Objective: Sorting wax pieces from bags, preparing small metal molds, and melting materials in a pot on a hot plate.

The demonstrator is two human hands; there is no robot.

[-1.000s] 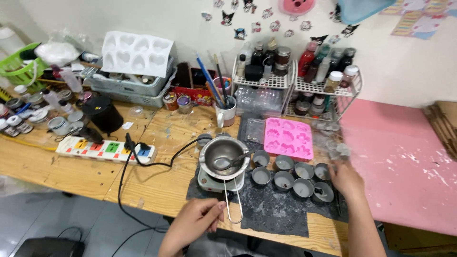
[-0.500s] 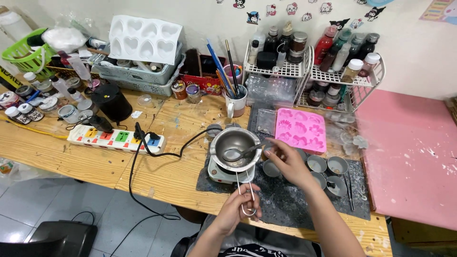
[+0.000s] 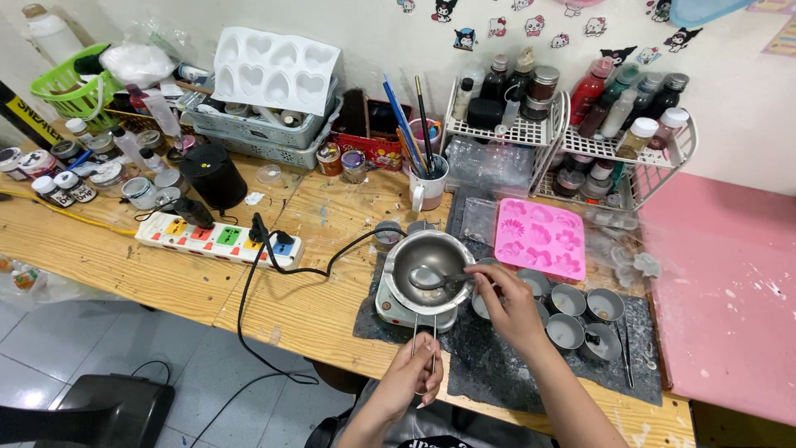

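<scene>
Now the right hand has come over the round shiny steel melting pot; one second ago it was resting far to the right of the pot, beside the small grey tin cups. Its fingers are pinched together on the handle of a metal spoon, and the spoon bowl lies inside the pot. The left hand has also moved: before, it lay flat near the table edge, and now its fingers are closed around the long wire handle in front of the pot. So, in my judgement, one hand steadies the pot while the other works the spoon in it.

The pot sits on a small white electric heater, on a dark grey mat. Right of the pot lies a pink silicone mould with flower shapes. Left of the pot is a white power strip with coloured switches on the wooden table. Behind the pot stand a white mug with brushes and white wire racks of bottles, against a white wall with small stickers.
</scene>
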